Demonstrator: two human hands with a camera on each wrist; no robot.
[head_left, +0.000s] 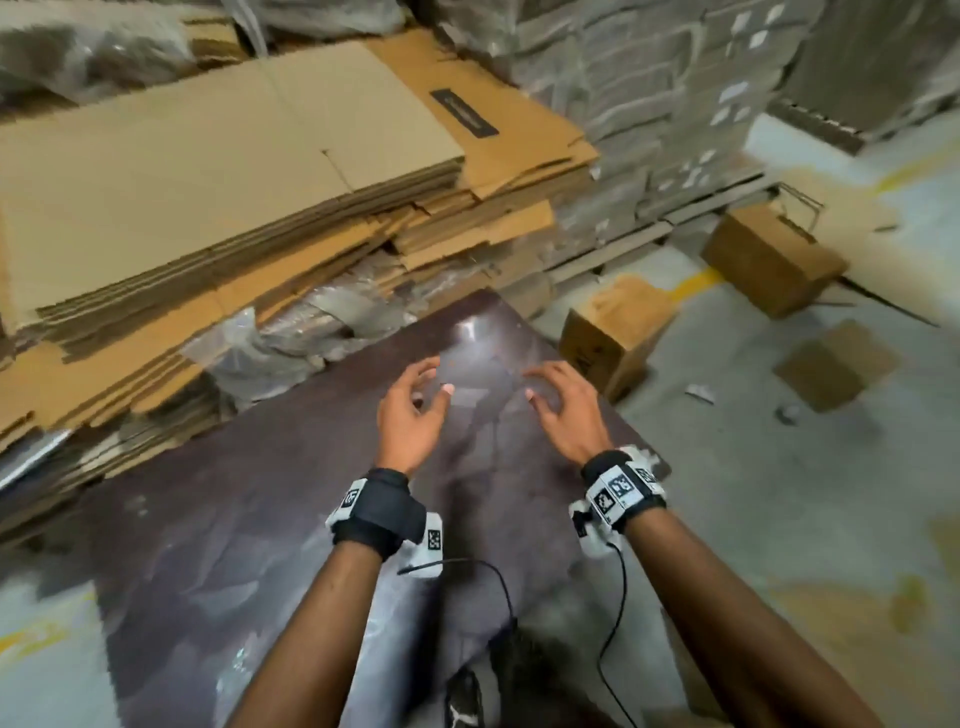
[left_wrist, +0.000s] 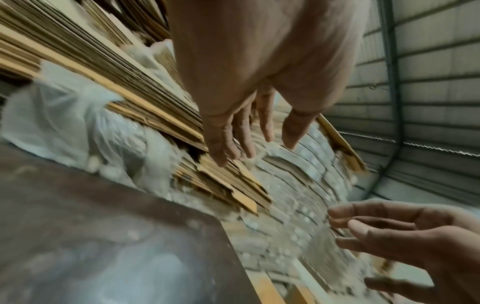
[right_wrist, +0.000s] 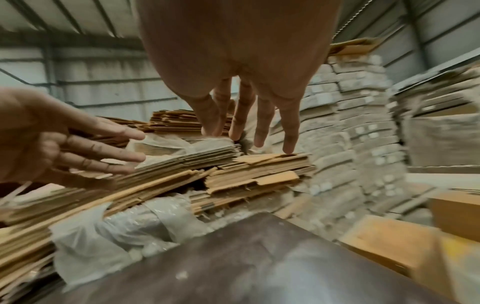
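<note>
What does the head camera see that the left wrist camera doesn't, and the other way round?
Only the head view shows the marked wristbands, the forearms and the black label on the top flattened carton. Only the left wrist view shows the ribbed metal wall behind the stacks. Both show the left hand and the right hand, fingers spread and holding nothing, above the dark board, next to the stack of flattened cartons and its clear plastic wrap.
</note>
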